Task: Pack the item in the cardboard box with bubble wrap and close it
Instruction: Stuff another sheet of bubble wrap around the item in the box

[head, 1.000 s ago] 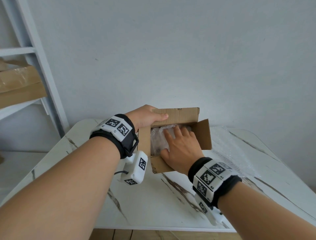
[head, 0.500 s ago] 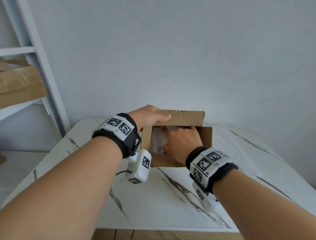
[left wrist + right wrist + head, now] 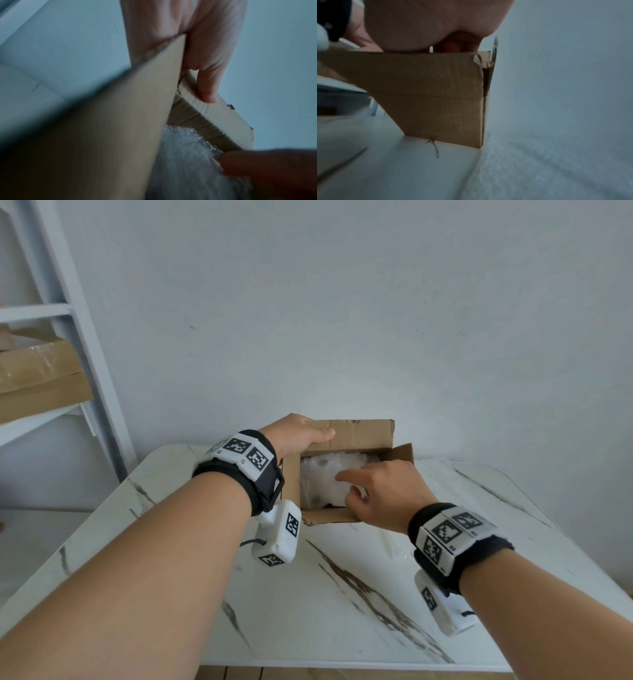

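An open brown cardboard box [image 3: 359,434] stands at the far middle of the white marble table [image 3: 342,594]. A bundle of bubble wrap [image 3: 318,478] fills its inside; the item under the wrap is hidden. My left hand [image 3: 295,436] grips the box's far left corner, with the thumb [image 3: 206,86] laid over the back flap [image 3: 228,115]. Over the opening, my right hand [image 3: 376,494] has its fingers curled, index and thumb pinching the wrap [image 3: 185,155]. The right wrist view shows the box's near wall [image 3: 436,88] from outside.
A loose sheet of bubble wrap [image 3: 479,487] lies flat on the table right of the box. A white shelf frame [image 3: 85,354] holding cardboard packages [image 3: 37,381] stands at the left. A plain wall is close behind the box.
My right hand lay flat on the wrap, pushed deeper into the box, and now has risen with fingers curled on the wrap. The left hand has kept its grip on the flap.
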Available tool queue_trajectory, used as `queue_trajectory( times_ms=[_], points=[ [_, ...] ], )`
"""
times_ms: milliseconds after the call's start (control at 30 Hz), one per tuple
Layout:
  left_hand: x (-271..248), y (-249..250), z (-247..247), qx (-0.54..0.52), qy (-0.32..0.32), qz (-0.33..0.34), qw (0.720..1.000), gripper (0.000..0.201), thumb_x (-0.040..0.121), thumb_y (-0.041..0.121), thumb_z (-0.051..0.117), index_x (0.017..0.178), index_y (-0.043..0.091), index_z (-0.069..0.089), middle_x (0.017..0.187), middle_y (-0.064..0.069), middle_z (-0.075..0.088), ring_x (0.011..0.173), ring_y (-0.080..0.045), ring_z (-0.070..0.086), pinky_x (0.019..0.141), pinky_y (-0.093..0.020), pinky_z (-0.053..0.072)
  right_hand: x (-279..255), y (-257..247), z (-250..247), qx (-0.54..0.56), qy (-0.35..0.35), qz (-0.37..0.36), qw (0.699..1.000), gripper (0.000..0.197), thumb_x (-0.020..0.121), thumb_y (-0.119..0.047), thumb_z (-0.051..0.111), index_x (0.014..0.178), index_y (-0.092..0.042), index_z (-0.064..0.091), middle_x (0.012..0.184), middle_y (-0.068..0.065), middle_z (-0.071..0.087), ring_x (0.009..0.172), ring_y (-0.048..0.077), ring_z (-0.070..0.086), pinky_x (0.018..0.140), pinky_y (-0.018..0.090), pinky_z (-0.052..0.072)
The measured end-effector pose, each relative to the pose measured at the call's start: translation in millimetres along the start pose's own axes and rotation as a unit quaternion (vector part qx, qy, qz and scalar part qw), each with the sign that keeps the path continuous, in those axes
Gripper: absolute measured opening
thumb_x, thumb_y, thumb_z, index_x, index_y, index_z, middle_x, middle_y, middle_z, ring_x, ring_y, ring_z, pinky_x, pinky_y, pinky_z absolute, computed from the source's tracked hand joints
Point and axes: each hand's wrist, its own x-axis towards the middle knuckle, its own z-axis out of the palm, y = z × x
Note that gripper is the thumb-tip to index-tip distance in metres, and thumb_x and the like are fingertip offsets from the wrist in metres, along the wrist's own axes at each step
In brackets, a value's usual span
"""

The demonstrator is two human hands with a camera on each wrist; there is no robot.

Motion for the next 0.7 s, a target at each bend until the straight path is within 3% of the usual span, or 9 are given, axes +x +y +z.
queue_trajectory(
  times_ms=[100,200,367,467,567,633,700],
  points=[
    [1.3,-1.0,0.1,-0.003,-0.002,-0.005,1.000,0.078,0.090,0.042,0.061,0.149,0.005,0.027,0.155,-0.011,0.031,0.142,-0.026,0.030,0.113,-0.036,0.025,2.2,-3.2,0.7,-0.057,-0.050,-0.044,0.996,0.038,0.091,-0.035,0.035,0.122,-0.031,0.056,0.063,-0.003,0.058,0.055,0.022,0.053,0.053,0.025,0.040],
    [0.9,-1.7,0.1,-0.002,-0.004,-0.007,1.000,0.081,0.089,0.044,0.063,0.150,0.006,0.026,0.155,-0.011,0.031,0.142,-0.025,0.030,0.114,-0.036,0.025,2.9,-0.9,2.8,-0.074,-0.041,0.025,0.996,0.041,0.095,-0.035,0.035,0.133,-0.026,0.043,0.065,-0.002,0.046,0.059,0.024,0.046,0.056,0.028,0.036],
    [3.3,-2.3,-0.9,0.001,-0.010,-0.008,1.000,0.081,0.088,0.045,0.063,0.149,0.006,0.027,0.155,-0.011,0.031,0.142,-0.025,0.031,0.113,-0.036,0.025,0.6,5.8,5.3,-0.073,-0.023,0.117,0.990,0.037,0.093,-0.029,0.037,0.126,-0.021,0.051,0.053,-0.006,0.028,0.058,0.024,0.044,0.055,0.029,0.037],
    [4.4,-3.1,-2.0,0.002,-0.018,-0.011,1.000,0.080,0.088,0.044,0.063,0.149,0.006,0.027,0.155,-0.010,0.031,0.142,-0.024,0.030,0.113,-0.036,0.025,2.3,10.2,9.3,-0.034,-0.033,0.139,0.989,0.042,0.090,-0.029,0.039,0.131,-0.023,0.046,0.058,-0.005,0.039,0.061,0.023,0.047,0.056,0.028,0.039],
    [3.7,-4.2,-1.7,0.010,-0.022,-0.009,1.000,0.080,0.086,0.048,0.063,0.149,0.008,0.031,0.154,-0.009,0.034,0.140,-0.024,0.033,0.114,-0.036,0.025,8.1,14.9,10.6,0.007,-0.047,0.138,0.989,0.049,0.087,-0.025,0.041,0.136,-0.026,0.042,0.081,0.001,0.060,0.068,0.022,0.050,0.061,0.029,0.041],
    [5.0,-5.6,-1.2,0.018,-0.027,-0.002,0.999,0.079,0.087,0.048,0.063,0.148,0.009,0.033,0.153,-0.009,0.035,0.140,-0.023,0.034,0.114,-0.035,0.025,12.9,16.1,8.6,0.033,-0.071,0.147,0.986,0.044,0.086,-0.023,0.043,0.130,-0.024,0.046,0.093,0.002,0.062,0.073,0.021,0.049,0.064,0.030,0.042],
    [4.6,-5.9,-0.7,0.028,-0.027,0.000,0.999,0.075,0.090,0.043,0.060,0.149,0.007,0.030,0.154,-0.010,0.033,0.141,-0.023,0.031,0.113,-0.032,0.024,16.9,14.8,8.0,0.059,-0.098,0.167,0.979,0.038,0.086,-0.022,0.045,0.124,-0.021,0.048,0.093,0.001,0.057,0.077,0.021,0.050,0.067,0.031,0.042]
  ],
)
